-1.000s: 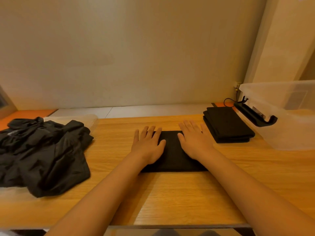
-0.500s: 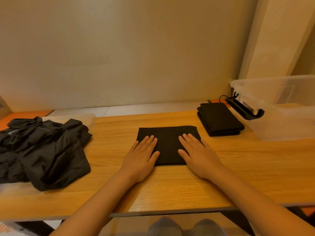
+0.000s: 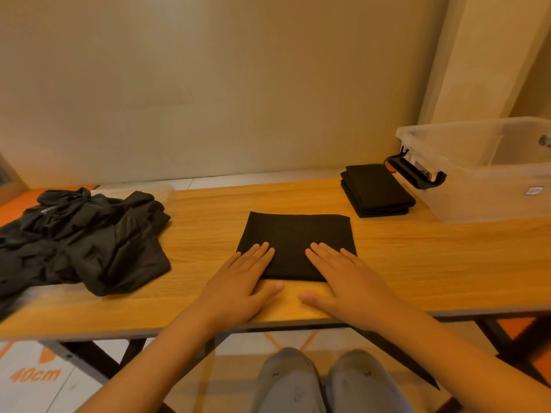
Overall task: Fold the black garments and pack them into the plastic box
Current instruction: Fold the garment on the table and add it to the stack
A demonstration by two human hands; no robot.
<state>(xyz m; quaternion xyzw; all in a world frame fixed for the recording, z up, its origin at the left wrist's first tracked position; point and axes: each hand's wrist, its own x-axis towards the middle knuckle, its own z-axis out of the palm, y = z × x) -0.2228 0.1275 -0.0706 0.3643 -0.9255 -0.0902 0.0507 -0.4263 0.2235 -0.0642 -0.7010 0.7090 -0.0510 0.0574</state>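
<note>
A folded black garment (image 3: 298,236) lies flat in the middle of the wooden table (image 3: 432,269). My left hand (image 3: 238,284) rests flat with straight fingers on the garment's near left corner. My right hand (image 3: 346,281) lies flat the same way on its near right corner. A stack of folded black garments (image 3: 377,190) sits at the back right, beside the clear plastic box (image 3: 489,186). A heap of unfolded black garments (image 3: 77,236) covers the table's left end.
The plastic box has a black latch handle (image 3: 417,174) facing the stack. A clear plastic lid (image 3: 143,192) lies behind the heap. A wall runs close behind the table. My knees show under the near edge.
Both hands have slid back toward me across the folded garment, from its middle to its near edge. The view has tilted down and drawn back.
</note>
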